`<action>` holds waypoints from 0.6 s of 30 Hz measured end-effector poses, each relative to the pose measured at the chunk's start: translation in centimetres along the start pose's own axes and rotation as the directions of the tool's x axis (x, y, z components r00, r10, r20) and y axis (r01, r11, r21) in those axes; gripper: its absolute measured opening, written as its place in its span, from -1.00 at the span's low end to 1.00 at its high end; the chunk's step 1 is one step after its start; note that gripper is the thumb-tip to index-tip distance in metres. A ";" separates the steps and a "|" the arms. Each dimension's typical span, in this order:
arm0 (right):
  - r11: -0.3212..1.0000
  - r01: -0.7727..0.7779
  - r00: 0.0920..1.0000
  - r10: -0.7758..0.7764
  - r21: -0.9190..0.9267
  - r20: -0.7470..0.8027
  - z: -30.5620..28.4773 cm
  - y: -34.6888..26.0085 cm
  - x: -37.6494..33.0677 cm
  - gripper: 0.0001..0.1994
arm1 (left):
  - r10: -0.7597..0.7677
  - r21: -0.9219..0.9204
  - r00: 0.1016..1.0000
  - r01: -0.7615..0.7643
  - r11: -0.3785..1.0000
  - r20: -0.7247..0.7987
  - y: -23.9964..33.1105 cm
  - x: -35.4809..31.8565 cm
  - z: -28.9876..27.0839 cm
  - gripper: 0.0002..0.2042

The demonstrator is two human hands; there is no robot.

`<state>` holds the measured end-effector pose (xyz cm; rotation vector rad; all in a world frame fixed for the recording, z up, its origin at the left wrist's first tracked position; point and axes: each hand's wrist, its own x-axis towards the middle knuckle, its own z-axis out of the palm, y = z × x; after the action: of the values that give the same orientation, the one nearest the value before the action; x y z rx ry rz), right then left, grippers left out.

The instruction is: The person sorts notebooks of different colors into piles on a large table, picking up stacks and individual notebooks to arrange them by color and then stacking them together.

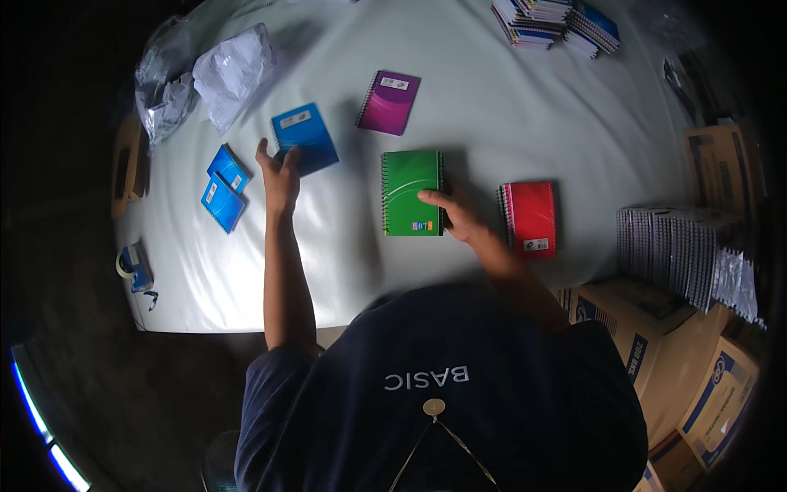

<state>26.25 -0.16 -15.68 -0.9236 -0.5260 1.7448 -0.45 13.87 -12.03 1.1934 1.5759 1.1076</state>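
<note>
A large blue spiral notebook (308, 131) lies at a slant left of the middle, with a white label near its top. My left hand (280, 174) is at its lower left corner, thumb over the cover and another finger by the coil edge. Closer to the middle is a green spiral notebook (406, 176), coil on its left side. My right hand (459, 215) grips its right edge, the thumb lying on the cover and the other fingers mostly hidden. A purple notebook (390, 102) rests beyond the green one, and a red notebook (529, 220) is right of my right hand.
Two small blue notebooks (223, 202) overlap at left on the pale table cover (328, 283). Crumpled plastic (238, 70) and a tape dispenser (136, 267) sit along the left side. Notebook stacks (537, 20) stand far right; more notebooks (668, 250) stand near cardboard boxes (656, 348).
</note>
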 end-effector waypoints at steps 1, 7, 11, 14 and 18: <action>1.000 0.003 1.000 -0.002 0.002 -0.012 -0.1 0.0 -0.1 -0.47 | -0.003 0.000 1.000 0.003 1.000 0.012 3.0 -1.8 0.3 -0.40; 0.989 -0.141 0.979 0.133 0.042 0.151 -0.6 0.1 0.4 -0.46 | 0.458 0.369 0.460 -0.887 0.277 0.761 13.7 -8.9 3.1 -0.86; 0.947 -0.234 0.972 0.222 0.221 0.078 1.2 1.7 0.3 -0.30 | 0.430 0.294 0.319 -0.948 0.124 0.845 7.3 -12.7 7.5 -0.60; 0.890 -0.302 0.952 0.263 0.342 0.156 0.8 1.1 -0.5 -0.31 | 0.491 0.310 0.378 -0.926 0.217 0.785 3.5 -13.0 9.0 -0.45; 0.989 -0.118 0.991 0.112 0.092 0.069 0.1 0.7 -0.9 -0.41 | 0.567 0.399 0.768 -0.640 0.657 0.297 3.2 -12.4 8.2 -0.26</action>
<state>25.91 -1.20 -15.84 -0.8469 -0.4326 1.8917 10.42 3.51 -9.64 2.2195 1.3976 1.0031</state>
